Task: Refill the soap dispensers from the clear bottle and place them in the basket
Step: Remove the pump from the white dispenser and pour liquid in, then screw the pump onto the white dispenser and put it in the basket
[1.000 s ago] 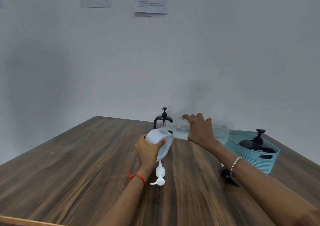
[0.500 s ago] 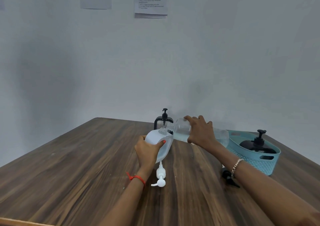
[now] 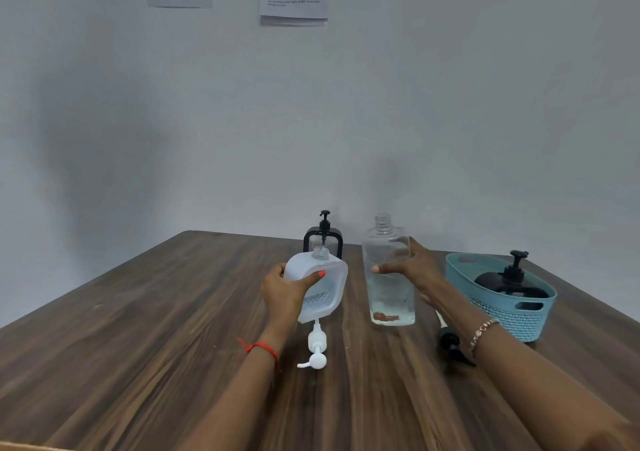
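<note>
My left hand (image 3: 282,293) grips a white soap dispenser (image 3: 330,277), tilted and lifted off the table, its neck open at the top and some liquid inside. The dispenser's white pump (image 3: 317,346) lies on the table just below it. The clear bottle (image 3: 391,298) stands upright and uncapped on the table, partly filled. My right hand (image 3: 417,270) is wrapped round its upper half, thumb in front and fingers behind. A teal basket (image 3: 502,315) at the right holds a black dispenser (image 3: 509,281).
A black-framed clear dispenser (image 3: 323,239) stands at the back, behind the white one. A loose black pump (image 3: 452,345) lies on the wooden table (image 3: 173,329) beside my right forearm. The wall rises right behind the table's far edge.
My right hand has swung the clear bottle from pouring sideways into the white dispenser to standing upright on the table to the right. My left hand still holds the dispenser.
</note>
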